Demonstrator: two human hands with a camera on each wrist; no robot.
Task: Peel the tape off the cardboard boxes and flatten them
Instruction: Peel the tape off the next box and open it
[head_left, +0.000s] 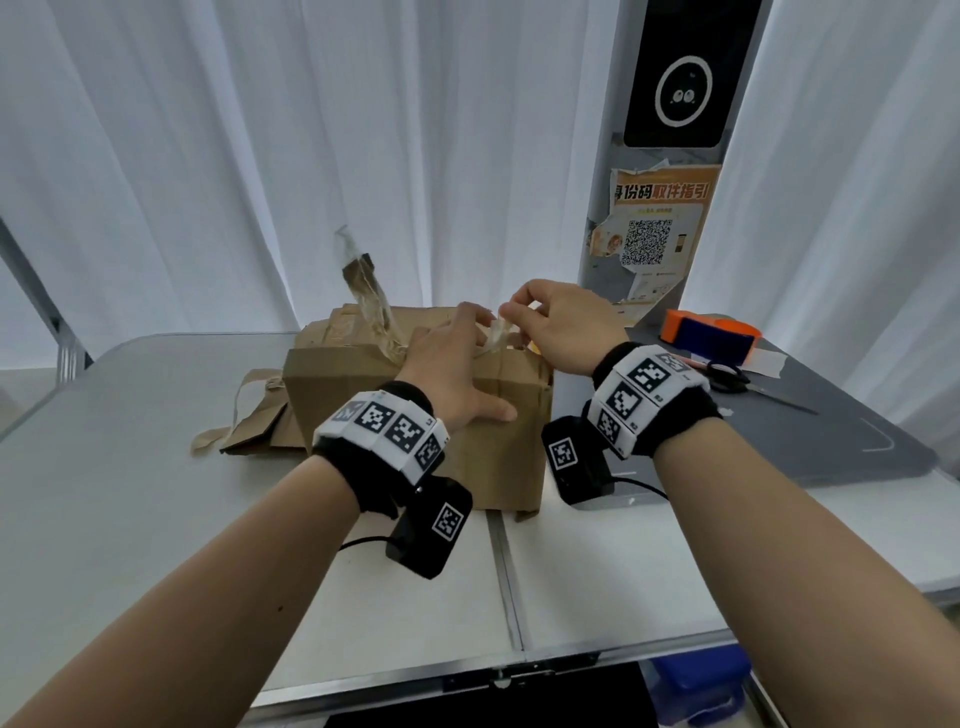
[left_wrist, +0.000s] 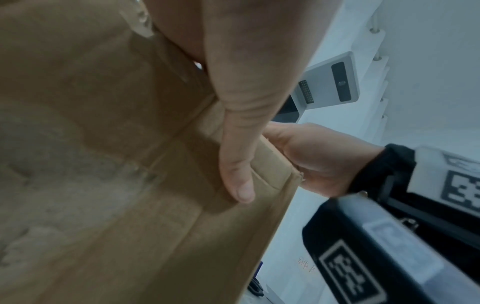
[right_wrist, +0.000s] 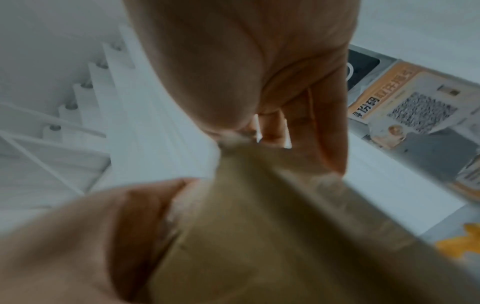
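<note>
A brown cardboard box (head_left: 483, 452) stands upright on the white table (head_left: 130, 509). My left hand (head_left: 457, 358) lies flat over its top near edge, with the thumb straight down the front face (left_wrist: 239, 164). My right hand (head_left: 524, 312) hovers just above the box's top right and pinches a pale strip of tape (head_left: 496, 335) between thumb and fingers. The strip runs down to the box top. In the right wrist view the tape (right_wrist: 233, 156) is blurred and widens away from the pinch. A second crumpled tape strip (head_left: 371, 301) sticks up from the far left of the top.
A flattened cardboard piece (head_left: 260, 421) with a loose tape strip lies left of the box. At the right, a grey mat (head_left: 841, 431) holds an orange and blue tape dispenser (head_left: 711, 335) and scissors (head_left: 737, 376). A pillar with a poster (head_left: 660, 228) stands behind, among white curtains.
</note>
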